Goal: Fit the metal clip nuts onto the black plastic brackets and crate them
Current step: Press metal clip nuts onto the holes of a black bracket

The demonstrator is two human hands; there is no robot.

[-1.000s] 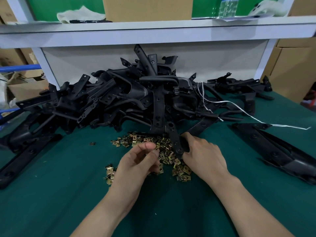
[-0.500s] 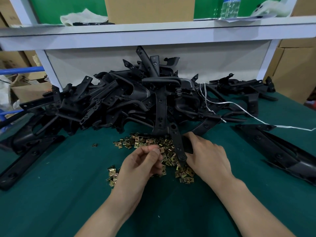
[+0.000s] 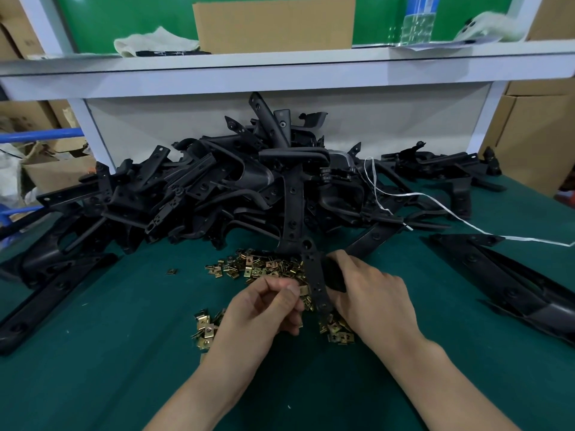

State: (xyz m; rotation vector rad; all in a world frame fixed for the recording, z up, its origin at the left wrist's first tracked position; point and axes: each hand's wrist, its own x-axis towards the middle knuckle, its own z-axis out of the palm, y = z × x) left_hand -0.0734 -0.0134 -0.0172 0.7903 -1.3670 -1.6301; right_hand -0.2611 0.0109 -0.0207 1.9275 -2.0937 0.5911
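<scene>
We hold one bracket (image 3: 317,281) in our right hand (image 3: 370,303), fingers curled round its right edge. Its long axis runs from the black heap (image 3: 217,188) back toward our wrist. Our left hand (image 3: 267,309) pinches a clip nut (image 3: 302,290) between thumb and forefinger, just left of the bracket's near end, so the coming push goes rightward across that axis (whether the nut already bites the edge we cannot tell). Against half a second ago, the left fingertips have closed in on the bracket; the right grip looks unchanged, with loose clip nuts (image 3: 261,269) beneath both hands
</scene>
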